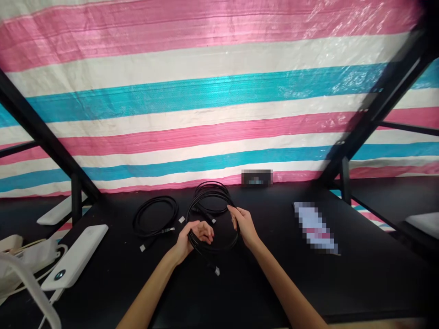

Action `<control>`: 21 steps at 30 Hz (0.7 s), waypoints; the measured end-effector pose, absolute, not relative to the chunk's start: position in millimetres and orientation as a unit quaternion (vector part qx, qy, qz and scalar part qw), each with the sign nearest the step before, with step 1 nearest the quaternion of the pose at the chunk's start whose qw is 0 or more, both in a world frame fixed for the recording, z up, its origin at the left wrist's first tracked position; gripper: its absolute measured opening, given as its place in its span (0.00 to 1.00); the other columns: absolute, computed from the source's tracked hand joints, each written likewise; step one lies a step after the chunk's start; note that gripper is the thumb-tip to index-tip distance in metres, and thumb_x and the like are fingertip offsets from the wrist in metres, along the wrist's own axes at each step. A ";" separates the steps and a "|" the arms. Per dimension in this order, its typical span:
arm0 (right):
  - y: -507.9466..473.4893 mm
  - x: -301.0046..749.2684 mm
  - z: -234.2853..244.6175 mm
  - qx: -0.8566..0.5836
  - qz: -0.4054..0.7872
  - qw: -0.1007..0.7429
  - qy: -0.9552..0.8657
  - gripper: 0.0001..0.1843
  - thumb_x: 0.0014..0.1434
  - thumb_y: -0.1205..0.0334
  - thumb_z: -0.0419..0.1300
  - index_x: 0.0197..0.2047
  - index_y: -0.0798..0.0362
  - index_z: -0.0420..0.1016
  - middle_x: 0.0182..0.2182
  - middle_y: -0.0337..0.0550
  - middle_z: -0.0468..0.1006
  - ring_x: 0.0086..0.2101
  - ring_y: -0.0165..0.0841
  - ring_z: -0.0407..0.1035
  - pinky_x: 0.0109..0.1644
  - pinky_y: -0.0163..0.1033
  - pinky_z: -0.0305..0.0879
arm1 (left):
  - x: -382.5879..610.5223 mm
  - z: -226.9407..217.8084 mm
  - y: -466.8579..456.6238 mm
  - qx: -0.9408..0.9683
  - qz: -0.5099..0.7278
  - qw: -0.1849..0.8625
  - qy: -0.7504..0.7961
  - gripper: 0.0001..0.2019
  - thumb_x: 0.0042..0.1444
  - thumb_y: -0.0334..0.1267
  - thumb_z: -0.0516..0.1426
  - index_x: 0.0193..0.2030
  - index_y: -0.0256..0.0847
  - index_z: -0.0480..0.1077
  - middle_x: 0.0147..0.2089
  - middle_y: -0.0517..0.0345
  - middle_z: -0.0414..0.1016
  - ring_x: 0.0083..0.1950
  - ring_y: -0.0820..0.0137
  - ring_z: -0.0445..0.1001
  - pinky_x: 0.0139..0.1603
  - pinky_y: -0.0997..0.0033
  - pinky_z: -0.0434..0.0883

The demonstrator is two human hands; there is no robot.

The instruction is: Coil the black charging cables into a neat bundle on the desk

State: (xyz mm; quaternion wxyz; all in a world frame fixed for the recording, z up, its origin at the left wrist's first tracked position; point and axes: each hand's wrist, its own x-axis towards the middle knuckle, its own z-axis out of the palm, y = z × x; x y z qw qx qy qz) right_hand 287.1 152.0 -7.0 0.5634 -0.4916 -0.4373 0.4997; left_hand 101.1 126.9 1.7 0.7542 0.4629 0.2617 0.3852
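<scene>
Both hands hold a coiled black cable [219, 250] upright in a loop over the dark table. My left hand [188, 238] is closed around the lower left of the coil, its fingers curled inside the loop. On the right side, my right hand [246, 225] pinches the coil between thumb and fingers. A pale-tipped connector [217, 271] dangles below the loop. Behind it lies another coiled black cable [211, 183], partly hidden by the held one. To the left rests a separate coiled black cable [156, 198] with light plug ends showing.
A white power bank [77, 256] lies at the left, near a white power strip [32, 258] and a white curved tube [30, 278]. A blurred packet [313, 228] is at the right. A small dark box [257, 177] stands at the back, before a striped sheet [206, 100]. Black frame bars [373, 109] slant at both sides.
</scene>
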 end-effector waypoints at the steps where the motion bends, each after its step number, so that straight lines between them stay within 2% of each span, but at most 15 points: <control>1: 152.5 287.9 -7.4 -0.502 0.504 0.560 -0.425 0.23 0.49 0.46 0.60 0.16 0.52 0.58 0.07 0.30 0.56 0.12 0.22 0.47 0.18 0.32 0.40 | 100.3 -0.8 128.7 0.476 0.377 0.742 0.284 0.22 0.55 0.47 0.44 0.27 0.33 0.70 0.26 0.53 0.69 0.29 0.71 0.66 0.33 0.71 0.63; 5: 153.9 287.6 -11.1 -0.505 0.510 0.557 -0.417 0.23 0.50 0.42 0.58 0.20 0.53 0.63 0.08 0.29 0.56 0.12 0.22 0.46 0.17 0.31 0.38 | 94.3 -5.8 131.2 0.530 0.340 0.697 0.342 0.28 0.57 0.51 0.42 0.27 0.30 0.74 0.14 0.60 0.58 0.15 0.77 0.56 0.16 0.76 0.52; 7: 154.1 286.6 -13.0 -0.500 0.512 0.556 -0.422 0.23 0.50 0.41 0.58 0.21 0.54 0.65 0.08 0.29 0.56 0.12 0.22 0.46 0.17 0.31 0.38 | 90.7 -5.4 129.5 0.521 0.331 0.710 0.339 0.27 0.57 0.51 0.44 0.31 0.30 0.74 0.13 0.64 0.52 0.11 0.80 0.48 0.11 0.77 0.45; 9: 154.0 286.0 -13.8 -0.500 0.522 0.552 -0.416 0.24 0.50 0.40 0.58 0.22 0.54 0.67 0.09 0.30 0.56 0.13 0.22 0.46 0.17 0.31 0.38 | 87.4 -4.8 127.2 0.501 0.323 0.732 0.331 0.22 0.55 0.49 0.48 0.34 0.31 0.74 0.15 0.67 0.51 0.11 0.82 0.46 0.09 0.78 0.45; 12: 153.9 286.9 -11.4 -0.501 0.546 0.545 -0.392 0.25 0.49 0.39 0.58 0.25 0.56 0.71 0.10 0.30 0.55 0.13 0.22 0.47 0.15 0.31 0.38 | 84.9 -6.8 125.6 0.483 0.277 0.767 0.318 0.17 0.52 0.46 0.54 0.32 0.31 0.75 0.16 0.66 0.55 0.10 0.82 0.51 0.08 0.79 0.47; 16: 154.4 292.0 -1.0 -0.485 0.569 0.542 -0.385 0.27 0.49 0.39 0.58 0.35 0.58 0.75 0.12 0.29 0.55 0.13 0.22 0.46 0.14 0.30 0.38 | 90.5 -10.0 130.6 0.403 0.339 0.773 0.353 0.18 0.49 0.45 0.56 0.17 0.32 0.69 0.15 0.62 0.59 0.09 0.80 0.56 0.08 0.78 0.47; 19: 155.1 296.6 6.0 -0.465 0.583 0.531 -0.401 0.26 0.47 0.43 0.62 0.42 0.55 0.74 0.17 0.30 0.62 0.12 0.19 0.46 0.12 0.28 0.39 | 101.9 -6.0 140.8 0.365 0.410 0.741 0.387 0.18 0.51 0.42 0.54 0.15 0.35 0.66 0.12 0.67 0.52 0.09 0.81 0.53 0.09 0.80 0.50; 21: 156.1 298.6 7.0 -0.463 0.596 0.525 -0.394 0.25 0.46 0.47 0.64 0.44 0.53 0.74 0.24 0.35 0.70 0.14 0.19 0.54 0.13 0.27 0.45 | 112.7 -0.7 150.8 0.353 0.437 0.724 0.399 0.17 0.53 0.41 0.53 0.18 0.36 0.67 0.10 0.68 0.50 0.10 0.80 0.56 0.12 0.81 0.54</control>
